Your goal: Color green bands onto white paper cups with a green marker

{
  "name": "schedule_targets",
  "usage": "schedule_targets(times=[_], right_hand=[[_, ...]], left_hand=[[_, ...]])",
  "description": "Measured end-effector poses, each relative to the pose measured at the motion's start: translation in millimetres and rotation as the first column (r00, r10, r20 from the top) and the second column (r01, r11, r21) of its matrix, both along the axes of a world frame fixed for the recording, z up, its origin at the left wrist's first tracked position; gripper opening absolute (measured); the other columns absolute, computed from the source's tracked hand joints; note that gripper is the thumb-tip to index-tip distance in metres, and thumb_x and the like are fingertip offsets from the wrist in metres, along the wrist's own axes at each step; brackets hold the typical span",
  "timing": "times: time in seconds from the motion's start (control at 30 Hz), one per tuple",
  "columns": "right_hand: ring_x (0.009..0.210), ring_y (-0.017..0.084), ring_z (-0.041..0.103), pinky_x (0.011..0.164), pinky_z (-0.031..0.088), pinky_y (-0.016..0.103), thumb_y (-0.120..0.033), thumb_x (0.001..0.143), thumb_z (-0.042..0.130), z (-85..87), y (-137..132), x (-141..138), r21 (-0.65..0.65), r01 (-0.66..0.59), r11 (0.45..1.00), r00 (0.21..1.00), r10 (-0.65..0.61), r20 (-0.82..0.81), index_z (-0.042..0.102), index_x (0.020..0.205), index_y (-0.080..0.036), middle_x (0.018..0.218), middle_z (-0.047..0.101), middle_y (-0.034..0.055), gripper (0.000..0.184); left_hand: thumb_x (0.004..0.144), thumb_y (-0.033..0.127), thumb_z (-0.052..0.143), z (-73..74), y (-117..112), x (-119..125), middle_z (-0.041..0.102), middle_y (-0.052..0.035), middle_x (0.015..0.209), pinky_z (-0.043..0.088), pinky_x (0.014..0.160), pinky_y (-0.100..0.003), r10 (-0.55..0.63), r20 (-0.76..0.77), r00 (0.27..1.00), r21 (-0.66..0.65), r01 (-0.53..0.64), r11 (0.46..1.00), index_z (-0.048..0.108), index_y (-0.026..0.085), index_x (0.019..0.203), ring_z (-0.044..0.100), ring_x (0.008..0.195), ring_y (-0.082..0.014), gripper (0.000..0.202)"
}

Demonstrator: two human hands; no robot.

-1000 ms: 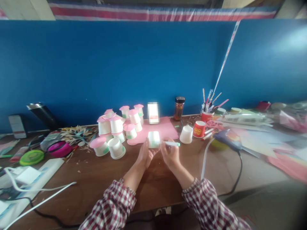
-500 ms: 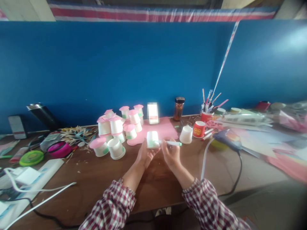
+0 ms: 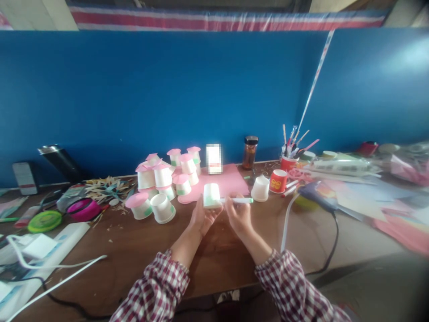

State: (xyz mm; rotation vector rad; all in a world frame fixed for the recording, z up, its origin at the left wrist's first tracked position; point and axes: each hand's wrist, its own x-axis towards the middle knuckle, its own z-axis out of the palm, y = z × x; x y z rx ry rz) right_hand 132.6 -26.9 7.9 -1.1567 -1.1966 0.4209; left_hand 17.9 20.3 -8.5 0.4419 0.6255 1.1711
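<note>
My left hand (image 3: 203, 217) is closed around a white paper cup (image 3: 211, 192) turned upside down, with a green mark on its side. In my right hand (image 3: 238, 219) is a white marker (image 3: 241, 200) with a green end pointing right; its other end is at the cup's right side. Whether the tip touches the cup I cannot tell. Pink paper (image 3: 231, 180) lies behind the held cup. To the left stand several upturned paper cups with pink paper tops (image 3: 139, 205), some stacked. A plain upturned cup (image 3: 162, 208) stands in front of them, and another white cup (image 3: 260, 188) is to the right.
A red cup (image 3: 278, 181) stands right of centre, by a cup of pens and sticks. A glue gun (image 3: 317, 197) lies at right with its cord. A brown jar (image 3: 250, 152) stands at the back. At left are wood sticks (image 3: 109, 191) and a power strip (image 3: 63, 246).
The held cup has shifted slightly left in my left hand. The marker's green end has dipped a little, so the marker lies nearer level.
</note>
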Motion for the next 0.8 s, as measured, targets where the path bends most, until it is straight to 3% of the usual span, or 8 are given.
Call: schedule_targets(times=[0.23,0.43,0.67,0.8], right_hand=[[0.052,0.013,0.056,0.049,0.043,0.022,-0.033,0.084,0.052,-1.4,1.8,0.1,0.003,-0.002,1.000,0.999,0.002,-0.046,0.057,0.077,-0.017,0.060,0.060,0.0003,0.018],[0.048,0.011,0.049,0.048,0.040,0.022,-0.032,0.084,0.052,-3.5,1.6,1.2,-0.019,-0.011,1.000,0.999,0.011,0.037,0.055,0.069,-0.018,0.053,0.054,-0.0028,0.021],[0.050,0.012,0.052,0.047,0.040,0.022,-0.032,0.084,0.052,-2.4,1.7,-0.1,0.005,-0.012,1.000,0.999,0.012,-0.037,0.056,0.075,-0.017,0.058,0.057,-0.0014,0.017],[0.049,0.011,0.049,0.048,0.039,0.021,-0.030,0.083,0.053,-3.4,2.0,0.6,-0.001,-0.029,1.000,1.000,0.029,0.008,0.054,0.070,-0.018,0.055,0.053,-0.0032,0.018]], left_hand=[[0.087,0.038,0.052,5.5,-3.2,0.6,0.070,-0.0093,0.080,0.056,0.065,-0.032,-0.054,-0.012,0.998,-0.029,0.054,0.998,0.062,0.011,0.094,0.066,0.068,-0.0179,0.030],[0.086,0.038,0.055,1.4,0.3,0.4,0.070,-0.0074,0.080,0.056,0.064,-0.031,-0.001,0.009,1.000,-0.033,0.001,0.999,0.062,0.013,0.090,0.067,0.070,-0.0180,0.027],[0.087,0.039,0.052,4.8,-1.9,-0.9,0.069,-0.0089,0.078,0.056,0.065,-0.031,-0.059,0.002,0.998,-0.062,0.059,0.996,0.062,0.011,0.093,0.066,0.068,-0.0179,0.030],[0.086,0.039,0.055,2.1,-0.5,-1.8,0.069,-0.0071,0.079,0.056,0.064,-0.030,-0.012,0.010,1.000,-0.046,0.013,0.999,0.062,0.012,0.090,0.066,0.069,-0.0172,0.028]])
